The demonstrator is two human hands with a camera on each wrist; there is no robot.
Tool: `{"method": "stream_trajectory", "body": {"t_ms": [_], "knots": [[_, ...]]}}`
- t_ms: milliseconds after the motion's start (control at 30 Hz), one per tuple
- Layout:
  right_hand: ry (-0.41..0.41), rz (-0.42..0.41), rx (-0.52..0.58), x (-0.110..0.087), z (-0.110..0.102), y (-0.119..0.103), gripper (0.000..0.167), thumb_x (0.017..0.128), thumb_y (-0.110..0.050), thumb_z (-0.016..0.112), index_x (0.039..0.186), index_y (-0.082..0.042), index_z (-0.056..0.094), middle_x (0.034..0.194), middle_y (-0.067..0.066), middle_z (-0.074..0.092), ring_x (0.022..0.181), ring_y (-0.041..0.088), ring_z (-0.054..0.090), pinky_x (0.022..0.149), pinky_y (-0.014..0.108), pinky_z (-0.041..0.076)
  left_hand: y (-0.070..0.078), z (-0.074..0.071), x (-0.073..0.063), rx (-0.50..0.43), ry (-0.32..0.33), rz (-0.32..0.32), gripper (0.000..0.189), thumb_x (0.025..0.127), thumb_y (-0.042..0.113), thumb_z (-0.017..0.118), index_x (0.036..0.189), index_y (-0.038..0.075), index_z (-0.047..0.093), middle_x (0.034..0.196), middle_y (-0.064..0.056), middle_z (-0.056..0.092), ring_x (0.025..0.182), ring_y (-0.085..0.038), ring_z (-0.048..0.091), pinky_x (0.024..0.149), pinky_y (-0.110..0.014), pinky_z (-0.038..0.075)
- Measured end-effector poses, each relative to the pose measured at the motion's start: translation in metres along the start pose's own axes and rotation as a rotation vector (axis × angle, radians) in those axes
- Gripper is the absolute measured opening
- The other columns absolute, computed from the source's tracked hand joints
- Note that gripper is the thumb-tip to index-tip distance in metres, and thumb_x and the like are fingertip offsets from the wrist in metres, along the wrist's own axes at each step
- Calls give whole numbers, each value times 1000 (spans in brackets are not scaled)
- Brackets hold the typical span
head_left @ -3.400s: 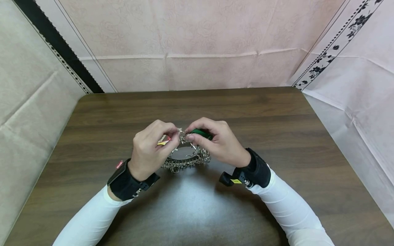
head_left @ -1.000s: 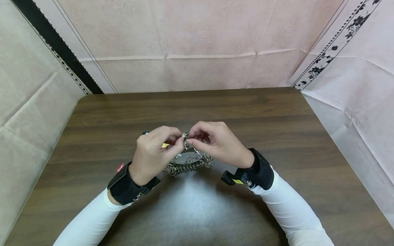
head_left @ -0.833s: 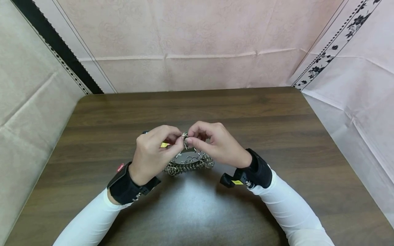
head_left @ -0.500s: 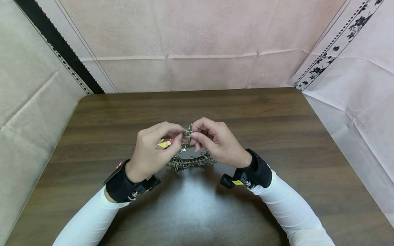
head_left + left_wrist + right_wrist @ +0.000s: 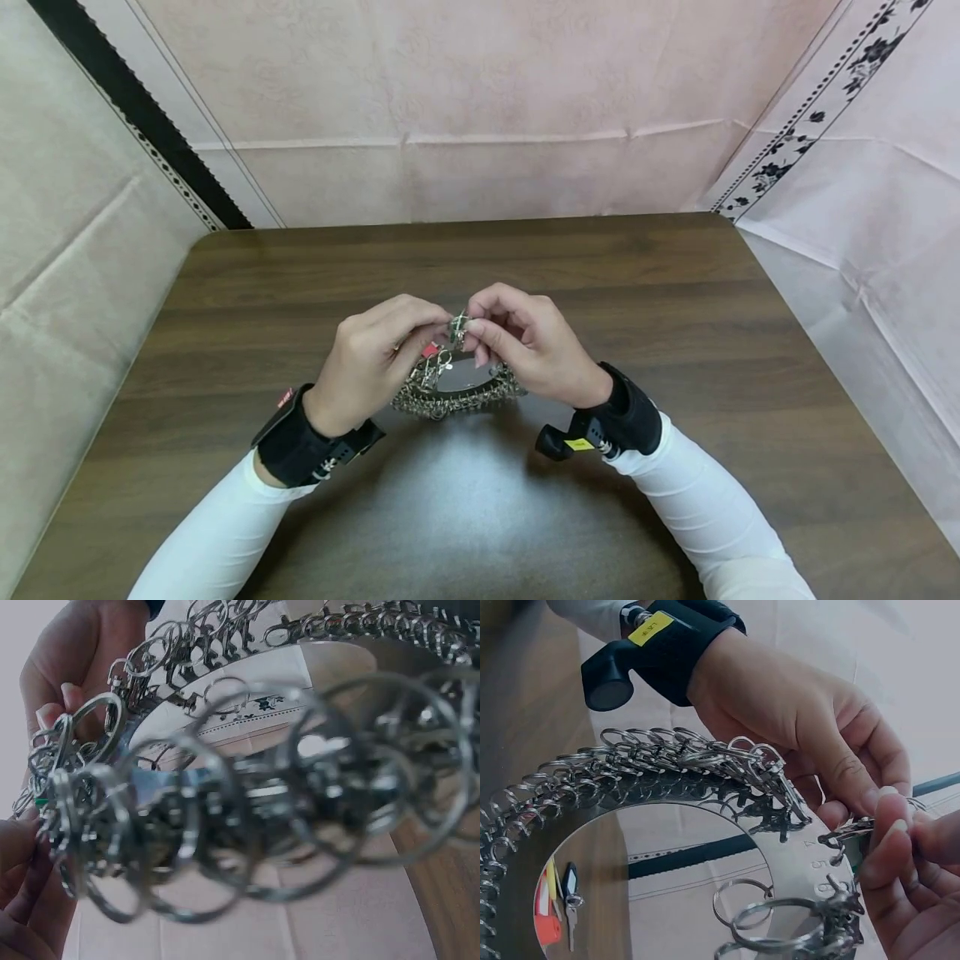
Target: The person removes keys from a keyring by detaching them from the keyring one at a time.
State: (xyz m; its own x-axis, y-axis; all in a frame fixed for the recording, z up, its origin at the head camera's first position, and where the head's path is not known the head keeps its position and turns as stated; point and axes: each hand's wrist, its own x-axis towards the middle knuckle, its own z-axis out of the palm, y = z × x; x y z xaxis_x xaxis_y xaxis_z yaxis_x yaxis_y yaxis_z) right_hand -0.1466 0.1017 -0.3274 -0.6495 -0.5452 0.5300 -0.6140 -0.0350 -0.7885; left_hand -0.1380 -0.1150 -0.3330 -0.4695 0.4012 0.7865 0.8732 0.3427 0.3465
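A round metal hoop (image 5: 787,844) with an open middle stands between the hands, its numbered flat rim in sight in the right wrist view. Many silver key rings (image 5: 420,404) with small clasps hang all around it. At the hoop's far side, my left hand (image 5: 375,354) pinches one small silver key ring (image 5: 457,329) with finger and thumb. From the other side, my right hand (image 5: 528,337) pinches the same piece, fingertips nearly meeting the left's. A bit of green shows between the fingertips. Large key rings in front blur much of the left wrist view.
Through the hoop's opening in the right wrist view, a black-headed key (image 5: 571,881) and a red item (image 5: 547,928) lie on the wooden table (image 5: 480,533), near yellow and white pieces. Pale patterned cloth (image 5: 487,100) hangs behind and at both sides.
The green piece that lay in my right palm earlier now shows only between the fingertips. Both hands have risen slightly, and my left hand now covers the yellow item seen beside it before.
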Motion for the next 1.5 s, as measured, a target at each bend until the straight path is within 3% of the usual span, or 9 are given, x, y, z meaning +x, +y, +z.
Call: {"method": "stream_trajectory", "body": {"t_ms": [300, 400, 533, 667, 800, 933, 1133, 1333, 1500], "knots": [[70, -46, 48, -1, 2, 0, 7, 100, 3, 57, 97, 8, 55, 79, 21, 65, 63, 14, 62, 57, 24, 54, -1, 2, 0, 21, -11, 43, 21, 82, -10, 77, 99, -1, 69, 90, -10, 71, 81, -14, 67, 74, -20, 57], [78, -53, 63, -1, 2, 0, 10, 101, 0, 58, 97, 8, 55, 79, 21, 65, 62, 16, 61, 56, 24, 55, -1, 3, 0, -18, -18, 50, 9, 93, 4, 71, 99, -2, 67, 90, -10, 69, 80, -14, 65, 72, -19, 57], [68, -22, 90, -1, 3, 0, 9, 100, 1, 58, 98, 9, 55, 79, 21, 64, 62, 14, 62, 55, 27, 55, -1, 4, 0, -73, -9, 35, 23, 101, 21, 63, 98, -2, 65, 89, -8, 67, 78, -11, 62, 70, -17, 55], [40, 22, 80, -1, 2, -1, 6, 100, 4, 56, 99, 9, 55, 81, 20, 64, 63, 11, 61, 55, 28, 54, 0, 5, 0, -75, 0, 5, 19, 100, 18, 63, 95, 0, 64, 86, -6, 63, 76, -9, 58, 66, -15, 49], [-6, 21, 26, -1, -1, -2, 2, 99, 8, 56, 101, 8, 56, 83, 18, 67, 66, 12, 62, 56, 27, 53, 1, 3, 1, -39, -26, -8, 19, 101, 18, 59, 95, 0, 61, 84, -5, 58, 75, -8, 53, 63, -15, 44], [-40, -46, -104, 0, -3, -5, 12, 94, 10, 62, 104, 4, 59, 82, 11, 66, 68, 11, 58, 57, 25, 49, 3, 3, 1, 56, -57, 18, 23, 103, 21, 51, 96, -1, 57, 85, -7, 53, 74, -10, 50, 62, -16, 42], [-52, -151, -302, 1, -1, -8, 5, 101, -4, 61, 97, -1, 60, 76, 3, 54, 65, 6, 44, 55, 24, 39, 4, 7, -1, 146, -98, 80, 27, 107, 21, 42, 96, -1, 52, 87, -8, 49, 72, -11, 46, 62, -19, 41], [-98, -113, -261, 0, -3, -9, 4, 101, 0, 57, 98, -1, 57, 77, 3, 58, 67, 5, 51, 57, 21, 44, 3, 9, -2, 92, -75, 68, 27, 107, 22, 42, 95, 0, 51, 86, -7, 49, 74, -11, 46, 64, -17, 39], [-75, -110, -223, 0, -2, -9, 7, 100, 6, 55, 96, 0, 56, 76, 5, 60, 59, 5, 53, 52, 19, 47, 1, 10, -1, -10, -49, 51, 27, 106, 23, 47, 98, -2, 56, 89, -8, 54, 78, -12, 50, 68, -16, 42]]}}
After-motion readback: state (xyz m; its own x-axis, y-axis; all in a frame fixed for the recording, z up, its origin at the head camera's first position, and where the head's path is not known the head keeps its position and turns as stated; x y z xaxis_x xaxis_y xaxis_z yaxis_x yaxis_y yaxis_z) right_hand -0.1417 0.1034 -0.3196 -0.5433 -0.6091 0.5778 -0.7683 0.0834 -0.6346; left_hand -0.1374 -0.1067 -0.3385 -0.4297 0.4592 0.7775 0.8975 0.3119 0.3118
